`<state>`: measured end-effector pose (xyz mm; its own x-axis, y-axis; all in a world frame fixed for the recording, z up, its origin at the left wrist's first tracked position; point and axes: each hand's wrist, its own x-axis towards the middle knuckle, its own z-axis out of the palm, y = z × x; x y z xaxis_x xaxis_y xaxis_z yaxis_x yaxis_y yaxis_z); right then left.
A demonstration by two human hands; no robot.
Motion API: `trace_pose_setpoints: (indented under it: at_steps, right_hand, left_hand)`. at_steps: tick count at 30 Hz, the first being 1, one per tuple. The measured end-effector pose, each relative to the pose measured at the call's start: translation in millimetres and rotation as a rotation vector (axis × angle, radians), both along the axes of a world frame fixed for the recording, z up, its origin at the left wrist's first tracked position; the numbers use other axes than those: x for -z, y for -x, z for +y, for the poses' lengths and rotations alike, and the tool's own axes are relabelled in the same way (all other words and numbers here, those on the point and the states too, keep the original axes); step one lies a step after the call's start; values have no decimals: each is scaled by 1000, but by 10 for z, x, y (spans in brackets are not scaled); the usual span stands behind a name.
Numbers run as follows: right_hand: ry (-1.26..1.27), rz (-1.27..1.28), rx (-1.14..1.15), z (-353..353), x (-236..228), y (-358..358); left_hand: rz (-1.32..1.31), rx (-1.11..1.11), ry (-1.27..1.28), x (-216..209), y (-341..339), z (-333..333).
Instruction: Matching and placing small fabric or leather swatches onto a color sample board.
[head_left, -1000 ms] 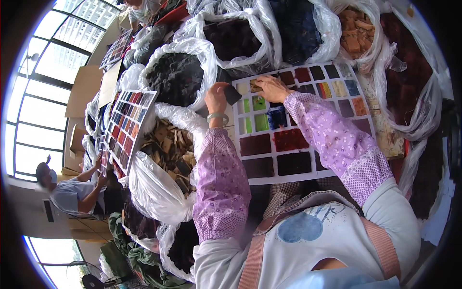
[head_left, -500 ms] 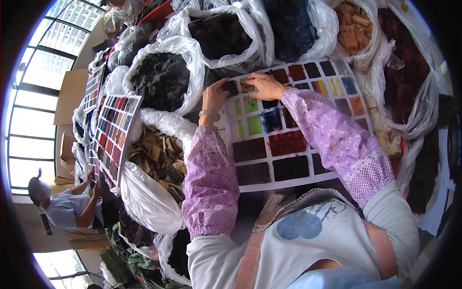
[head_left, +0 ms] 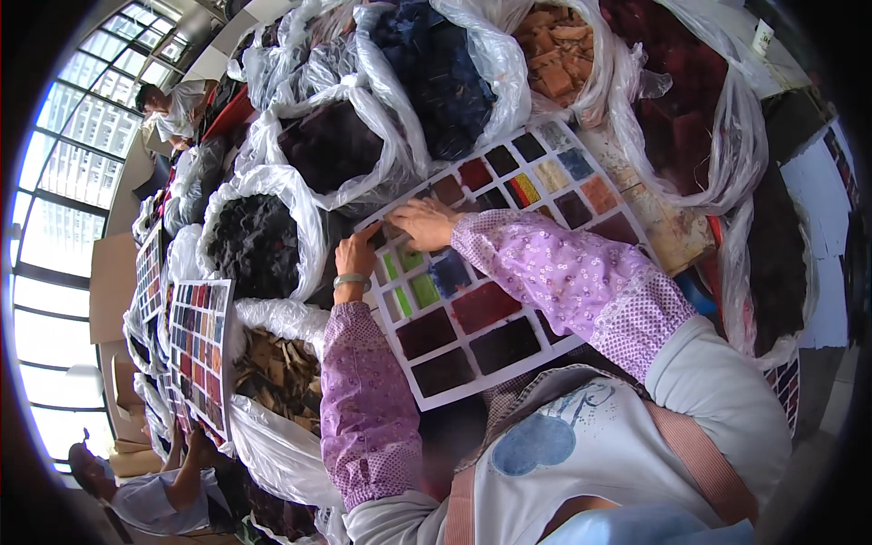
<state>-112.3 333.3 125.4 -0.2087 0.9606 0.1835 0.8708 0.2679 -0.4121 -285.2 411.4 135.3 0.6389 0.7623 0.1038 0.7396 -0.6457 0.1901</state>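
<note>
A white swatch board lies tilted before me, covered with a grid of coloured fibre patches. At its upper left corner my left hand, wearing a pale bangle, touches a dark patch with its index finger stretched out. Close beside it, my right hand rests over the neighbouring patches, fingertips down on the board. What lies right under those fingers is hidden. Below the hands are green patches, a blue one and a dark red one. Purple flowered sleeves cover both forearms.
Plastic-lined bags surround the board: grey-black fibre, dark blue fibre, orange-brown pieces, dark red fibre and tan scraps. Another swatch board stands at left. Two other people sit along the left side.
My view has turned, so the board sits lower and more tilted. My right hand has come closer to the left at the corner. Its fingers now lie more over the board.
</note>
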Motion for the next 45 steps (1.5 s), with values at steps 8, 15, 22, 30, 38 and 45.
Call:
trace_pose_setpoints:
  at_steps: [8,15,22,30,38,45]
  right_hand:
    - [-546,109,674,-587,-505,-2264]
    - [-29,-51,851,-302,-553,-2668]
    - [-237,324,568,-261,-585,-2980]
    - [-356,47,675,-442,-793,-3095]
    - [-512,-34,733,-441,-899,-3166]
    - [-227,831,446,123,-1373,-2537]
  left_hand:
    - [-360,95,-86,-448,-646,-210]
    - [-388,183,-153,-240,-2150,37]
    - [-343,223,-359,-151,-2625,306]
    - [-359,274,-320,-189,-2727,311]
    - [-543,206,-672,-321,-2634,413]
    - [-639,424,-735,-616,-2358,300]
